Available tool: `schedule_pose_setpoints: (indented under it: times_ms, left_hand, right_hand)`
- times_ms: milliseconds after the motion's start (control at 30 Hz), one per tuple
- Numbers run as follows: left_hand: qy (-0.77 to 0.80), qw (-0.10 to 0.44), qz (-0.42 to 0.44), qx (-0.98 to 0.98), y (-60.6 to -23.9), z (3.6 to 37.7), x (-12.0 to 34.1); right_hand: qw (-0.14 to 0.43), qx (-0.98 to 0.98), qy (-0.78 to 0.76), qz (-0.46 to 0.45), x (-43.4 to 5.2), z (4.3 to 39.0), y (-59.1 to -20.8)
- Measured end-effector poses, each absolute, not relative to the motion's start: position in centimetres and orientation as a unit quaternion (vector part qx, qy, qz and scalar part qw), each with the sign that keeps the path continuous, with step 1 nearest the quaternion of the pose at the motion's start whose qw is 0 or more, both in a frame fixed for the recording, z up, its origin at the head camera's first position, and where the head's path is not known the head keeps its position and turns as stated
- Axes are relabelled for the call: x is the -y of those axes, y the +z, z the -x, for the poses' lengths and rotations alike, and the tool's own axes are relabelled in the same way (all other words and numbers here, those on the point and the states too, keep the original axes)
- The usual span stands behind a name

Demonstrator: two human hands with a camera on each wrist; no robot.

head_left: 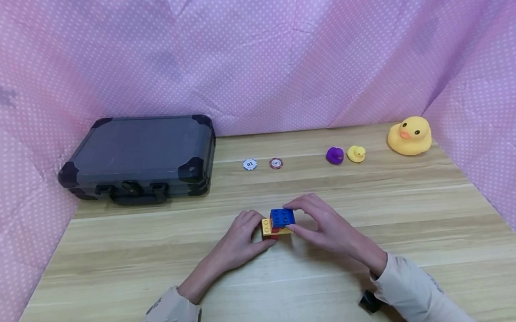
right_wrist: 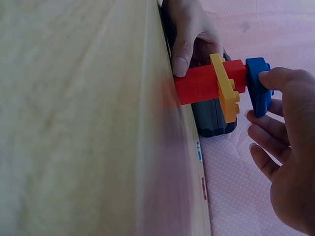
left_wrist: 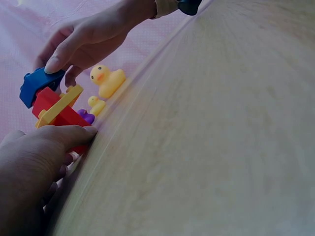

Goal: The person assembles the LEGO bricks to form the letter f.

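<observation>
A small tower of toy building bricks stands on the table between the two hands. Red bricks form its base, a yellow plate lies across them, and another red brick sits above the plate. My left hand grips the red base low down, thumb on the near side. At the top, a blue brick is pinched between the thumb and fingers of my right hand. That blue brick sits slightly tilted at the upper red brick, overhanging the right part of the yellow plate.
A dark grey hard case lies at the back left. Behind the bricks are a white-and-blue chip and a red chip. Farther right sit a purple duck, a small yellow duck and a large yellow duck.
</observation>
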State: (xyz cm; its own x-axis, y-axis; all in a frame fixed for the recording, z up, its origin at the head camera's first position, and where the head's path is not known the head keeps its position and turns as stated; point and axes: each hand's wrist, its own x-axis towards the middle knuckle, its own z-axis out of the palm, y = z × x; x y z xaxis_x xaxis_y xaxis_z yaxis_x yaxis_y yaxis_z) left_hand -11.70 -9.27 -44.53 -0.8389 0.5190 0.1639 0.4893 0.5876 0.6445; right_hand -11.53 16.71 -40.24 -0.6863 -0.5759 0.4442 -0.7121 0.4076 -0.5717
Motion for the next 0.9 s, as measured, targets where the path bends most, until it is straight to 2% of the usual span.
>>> schedule_pose_setpoints:
  times_ms: [900]
  left_hand:
    - [0.348, 0.021, -0.283, -0.894, -44.5, 11.7, 9.3]
  right_hand:
    - [0.071, 0.865, 0.234, -0.439, -16.5, 12.0, -37.8]
